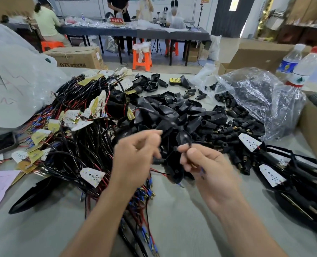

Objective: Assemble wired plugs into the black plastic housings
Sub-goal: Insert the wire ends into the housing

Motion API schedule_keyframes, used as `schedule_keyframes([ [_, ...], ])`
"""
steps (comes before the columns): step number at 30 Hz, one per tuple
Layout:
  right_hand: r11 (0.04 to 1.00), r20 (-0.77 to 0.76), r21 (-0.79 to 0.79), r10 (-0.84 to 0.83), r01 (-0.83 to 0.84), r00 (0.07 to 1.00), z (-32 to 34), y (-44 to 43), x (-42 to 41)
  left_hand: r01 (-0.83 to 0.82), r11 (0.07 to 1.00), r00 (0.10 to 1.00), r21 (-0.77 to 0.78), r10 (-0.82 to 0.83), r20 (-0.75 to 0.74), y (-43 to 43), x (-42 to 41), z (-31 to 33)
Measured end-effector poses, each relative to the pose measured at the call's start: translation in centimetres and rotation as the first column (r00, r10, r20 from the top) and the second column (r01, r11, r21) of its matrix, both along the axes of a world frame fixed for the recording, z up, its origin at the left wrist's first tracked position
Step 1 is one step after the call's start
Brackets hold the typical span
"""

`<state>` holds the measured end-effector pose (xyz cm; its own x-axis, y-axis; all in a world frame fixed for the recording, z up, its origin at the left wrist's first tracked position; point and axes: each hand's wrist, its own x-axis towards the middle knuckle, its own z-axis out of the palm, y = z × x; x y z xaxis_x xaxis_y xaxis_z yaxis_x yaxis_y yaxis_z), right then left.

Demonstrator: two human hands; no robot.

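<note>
head view: my right hand [200, 160] pinches a black wire [189, 144]. a black housing [174, 166] sits between my hands above the table [172, 210]. my left hand [135, 154] is curled and blurred, and i cannot tell its grip.

We are looking forward and down from head height, close onto the left hand [135, 156], right hand [207, 164] and table [180, 217].
</note>
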<state>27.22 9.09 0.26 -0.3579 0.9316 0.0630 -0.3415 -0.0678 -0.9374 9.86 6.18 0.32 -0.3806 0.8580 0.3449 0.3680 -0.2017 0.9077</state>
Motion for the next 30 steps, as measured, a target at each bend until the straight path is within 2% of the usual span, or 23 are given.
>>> schedule_keyframes([
  [1,0.999,0.099,0.051,-0.003,-0.002,0.995,-0.1,-0.2,-0.2,0.093,0.996,0.992,-0.001,-0.093,0.088,0.2,1.1,0.0],
  [3,0.989,0.262,0.145,-0.031,-0.007,0.965,0.0,-0.6,-0.2,0.165,0.986,0.966,-0.002,-0.162,0.203,0.6,2.7,-0.1],
  [6,0.958,0.479,0.282,-0.098,-0.047,0.872,0.1,-0.4,0.6,0.125,0.992,0.98,-0.007,-0.123,0.155,1.0,2.6,-0.7],
  [7,0.948,0.505,0.315,-0.132,-0.039,0.853,0.0,-0.1,0.9,0.115,0.993,0.986,0.006,-0.114,0.122,0.9,2.3,-0.8],
  [8,0.946,0.478,0.324,-0.163,-0.001,0.863,0.0,0.1,1.0,0.123,0.992,0.989,0.017,-0.124,0.078,0.8,2.1,-0.8],
  [10,0.956,0.331,0.273,-0.195,0.104,0.923,0.2,0.3,1.0,0.179,0.983,0.978,0.031,-0.174,-0.117,0.5,2.1,-1.0],
  [12,0.959,0.254,0.255,-0.192,0.125,0.948,0.4,0.1,1.0,0.232,0.972,0.908,0.037,-0.203,-0.367,-0.1,2.4,-1.2],
  [14,0.954,0.252,0.28,-0.182,0.109,0.95,0.5,-0.2,0.8,0.281,0.959,0.828,0.04,-0.221,-0.514,-0.5,3.0,-1.4],
  [15,0.95,0.25,0.288,-0.199,0.124,0.948,0.6,-0.2,0.8,0.294,0.955,0.818,0.036,-0.232,-0.526,-0.7,3.4,-1.4],
  [17,0.939,0.218,0.281,-0.264,0.199,0.94,0.8,0.1,1.0,0.229,0.972,0.87,0.049,-0.182,-0.458,-0.5,3.7,-1.7],
  [19,0.945,0.116,0.174,-0.3,0.278,0.947,1.2,0.6,1.7,0.036,0.998,0.934,0.041,-0.019,-0.358,0.2,3.4,-2.4],
  [21,0.95,0.02,0.04,-0.309,0.308,0.951,1.4,1.2,2.5,-0.11,0.993,0.934,-0.037,0.091,-0.347,1.0,2.6,-3.0],
  [24,0.944,-0.01,-0.053,-0.328,0.327,0.945,1.4,1.7,3.2,-0.095,0.984,0.926,-0.149,0.033,-0.375,1.7,2.4,-3.8],
  [27,0.915,-0.077,-0.139,-0.39,0.378,0.917,1.2,2.0,3.4,-0.095,0.982,0.903,-0.165,0.015,-0.43,1.9,2.9,-3.8],
  [30,0.909,-0.113,-0.181,-0.398,0.375,0.911,0.9,2.2,3.5,-0.131,0.981,0.939,-0.145,0.075,-0.337,1.8,2.9,-3.6],
])
